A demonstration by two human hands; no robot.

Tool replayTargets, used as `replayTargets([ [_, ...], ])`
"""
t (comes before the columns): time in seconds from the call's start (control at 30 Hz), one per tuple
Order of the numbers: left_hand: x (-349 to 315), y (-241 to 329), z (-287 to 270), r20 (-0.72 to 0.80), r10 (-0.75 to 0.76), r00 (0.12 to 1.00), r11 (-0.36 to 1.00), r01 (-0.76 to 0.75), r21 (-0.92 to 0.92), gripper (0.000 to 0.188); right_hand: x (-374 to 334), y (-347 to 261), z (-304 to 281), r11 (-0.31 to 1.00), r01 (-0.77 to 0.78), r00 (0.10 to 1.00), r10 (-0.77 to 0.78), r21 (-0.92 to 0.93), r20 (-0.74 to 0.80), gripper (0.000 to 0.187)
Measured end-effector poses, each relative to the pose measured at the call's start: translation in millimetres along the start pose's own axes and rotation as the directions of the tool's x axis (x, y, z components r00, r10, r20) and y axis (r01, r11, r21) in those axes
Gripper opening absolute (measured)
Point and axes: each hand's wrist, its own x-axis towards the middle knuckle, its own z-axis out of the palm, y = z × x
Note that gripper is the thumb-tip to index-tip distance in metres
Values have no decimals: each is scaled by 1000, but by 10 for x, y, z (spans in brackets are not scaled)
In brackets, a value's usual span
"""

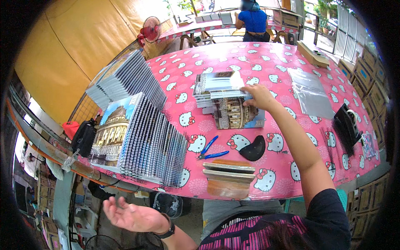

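Booklet pile (233, 116) looks kinda slidey under the right hand (261, 98)

So the pile's around the middle of the pink tabletop (283, 187), and its edges don't line up: one cover shows nearer the person, another farther back. Right hand's fingers lie over the upper booklets, slightly apart, but I can't tell if they're pinching one or just resting. Left hand (131, 214) hangs in the air off the near edge, palm open, fingers loosely parted, nothing in it.

My worry? With only one hand there, a sideways tug could send the upper booklets skidding, since nothing braces the other side. Spiral bindings might snag each other too. The big near stack (154, 141) sits close to the tabletop's left end, so a careless left-arm bump could topple it. And those blue pliers (216, 155) have their handles splayed, so a cover dragged over them could get scuffed
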Motion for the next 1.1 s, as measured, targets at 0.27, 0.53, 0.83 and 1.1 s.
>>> replayTargets([
  [0.27, -479, 195, 423, 284, -92, 954, 980, 138, -146, 47, -191, 57, -100, 988, 144, 940, -153, -51, -304, 26],
  [0.53, -553, -21, 1159, 804, -279, 525, 766, 626, -143, 38, -1161, -1130, -1249, 919, 373, 900, -325, 126, -291, 28],
  [0.83, -663, -246, 811, 864, -345, 368, 348, 904, -246, 42, -2170, -1182, -280, 643, 16, 978, 150, 765, -147, 27],
  [1.1, -819, -271, 772, 897, -324, 300, 389, 907, -163, 40, -2283, -1195, -155, 723, -21, 967, 189, 690, -169, 15],
])
